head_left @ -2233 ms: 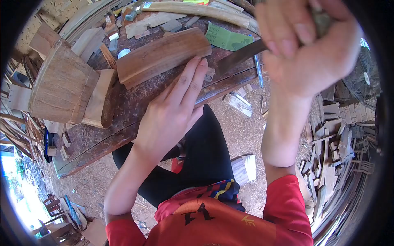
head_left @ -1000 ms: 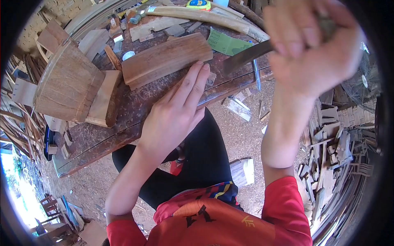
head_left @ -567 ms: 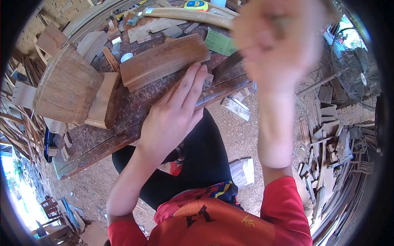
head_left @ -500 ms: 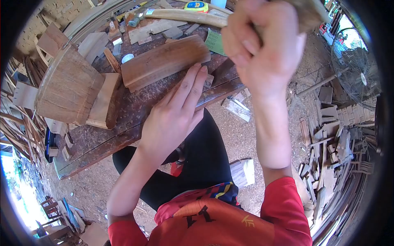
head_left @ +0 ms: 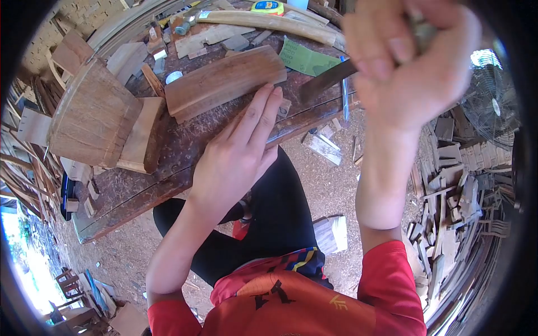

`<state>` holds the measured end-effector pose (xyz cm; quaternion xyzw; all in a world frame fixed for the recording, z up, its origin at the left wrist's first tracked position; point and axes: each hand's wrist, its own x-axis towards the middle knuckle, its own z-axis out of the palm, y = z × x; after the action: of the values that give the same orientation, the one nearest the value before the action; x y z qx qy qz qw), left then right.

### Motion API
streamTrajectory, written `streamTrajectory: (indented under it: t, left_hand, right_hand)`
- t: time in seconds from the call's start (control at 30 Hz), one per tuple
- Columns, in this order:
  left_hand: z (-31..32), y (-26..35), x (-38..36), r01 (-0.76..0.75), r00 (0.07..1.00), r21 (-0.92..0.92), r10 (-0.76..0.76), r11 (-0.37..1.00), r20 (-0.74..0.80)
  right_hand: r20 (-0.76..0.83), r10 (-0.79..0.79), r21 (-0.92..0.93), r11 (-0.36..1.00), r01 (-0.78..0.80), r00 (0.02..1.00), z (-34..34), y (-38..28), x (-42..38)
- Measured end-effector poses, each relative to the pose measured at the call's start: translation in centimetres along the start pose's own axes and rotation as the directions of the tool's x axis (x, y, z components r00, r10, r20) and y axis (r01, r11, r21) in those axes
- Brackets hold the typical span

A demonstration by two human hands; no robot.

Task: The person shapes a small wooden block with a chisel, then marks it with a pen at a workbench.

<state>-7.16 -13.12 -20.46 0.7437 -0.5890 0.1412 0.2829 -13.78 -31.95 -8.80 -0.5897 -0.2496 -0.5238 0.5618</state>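
A smooth brown wooden block (head_left: 224, 81), with a curved upper face, lies on the worn workbench (head_left: 185, 148). My left hand (head_left: 232, 151) rests flat beside it, fingers stretched out and two fingertips right at its near right edge. Above the bench's right end, my right hand (head_left: 414, 67) is raised and closed around a tool with a dark flat blade (head_left: 328, 81). The blade points left and down toward the bench; motion blurs it, and the fist hides the handle. A small wood scrap (head_left: 285, 106) lies by my left fingertips.
A slatted wooden tub-shaped piece (head_left: 92, 120) stands at the left. Behind the block lie a long curved wood strip (head_left: 269, 22), a yellow tape measure (head_left: 268, 7) and green sandpaper (head_left: 305, 57). A blue pen (head_left: 345, 95) lies at the right edge. A fan (head_left: 487, 106) stands beyond scrap wood (head_left: 448, 224).
My right hand has moved right, and the tool's dark blade now shows on its left side. More of the green sandpaper and the blue pen are uncovered. My left hand stays in place.
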Motion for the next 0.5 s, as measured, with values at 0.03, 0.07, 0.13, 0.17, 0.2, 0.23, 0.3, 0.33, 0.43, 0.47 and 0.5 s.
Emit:
streamTrajectory:
  t: [0.03, 0.07, 0.13, 0.17, 0.2, 0.23, 0.3, 0.33, 0.43, 0.47, 0.5]
  left_hand:
    - [0.0, 0.0, 0.0, 0.003, 1.000, -0.009, -0.003, 1.000, 0.003]
    - [0.0, 0.0, 0.0, 0.005, 1.000, -0.015, -0.005, 1.000, 0.003]
    - [0.0, 0.0, 0.0, 0.005, 1.000, -0.017, -0.005, 1.000, 0.006]
    - [0.0, 0.1, 0.0, 0.008, 1.000, -0.010, -0.008, 1.000, 0.007]
    - [-0.1, 0.0, 0.0, 0.010, 1.000, 0.000, -0.010, 1.000, 0.009]
    - [-0.1, 0.0, 0.0, 0.008, 1.000, -0.005, -0.008, 1.000, 0.007]
    - [0.0, 0.0, -0.1, 0.008, 1.000, -0.021, -0.008, 1.000, 0.004]
    - [0.0, -0.1, -0.2, 0.010, 1.000, -0.021, -0.010, 1.000, 0.009]
    - [0.0, -0.1, -0.1, 0.009, 1.000, -0.019, -0.009, 1.000, 0.015]
    - [0.0, 0.0, -0.1, 0.006, 1.000, -0.019, -0.006, 1.000, 0.014]
    - [-0.1, -0.1, -0.1, 0.004, 1.000, -0.017, -0.004, 1.000, 0.018]
  right_hand:
    - [0.038, -0.086, -0.009, 0.996, 0.087, 0.996, 0.2, -0.3, 0.5]
    - [-0.057, 0.032, 0.001, 0.999, -0.032, 0.998, 1.2, -0.8, 0.2]
    - [-0.112, 0.155, 0.048, 0.987, -0.150, 0.982, 1.9, -0.7, -0.3]
    - [-0.073, 0.159, 0.061, 0.986, -0.155, 0.985, 1.7, -0.3, -0.6]
    - [-0.034, 0.163, 0.074, 0.984, -0.161, 0.986, 1.4, 0.2, -0.9]
    - [0.064, 0.084, -0.005, 0.996, -0.084, 0.994, 0.4, 0.9, -0.5]
    - [0.036, -0.019, -0.033, 0.999, 0.020, 0.999, 0.0, 0.3, -0.4]
    - [0.024, -0.057, -0.038, 0.998, 0.058, 0.998, 0.1, 0.1, -0.1]
    - [-0.111, 0.097, 0.011, 0.995, -0.096, 0.989, 1.4, 0.2, -0.5]
    - [-0.137, 0.169, 0.039, 0.985, -0.166, 0.976, 2.4, -0.4, -0.9]
    - [-0.118, 0.140, -0.006, 0.990, -0.142, 0.983, 2.5, -0.5, -0.8]
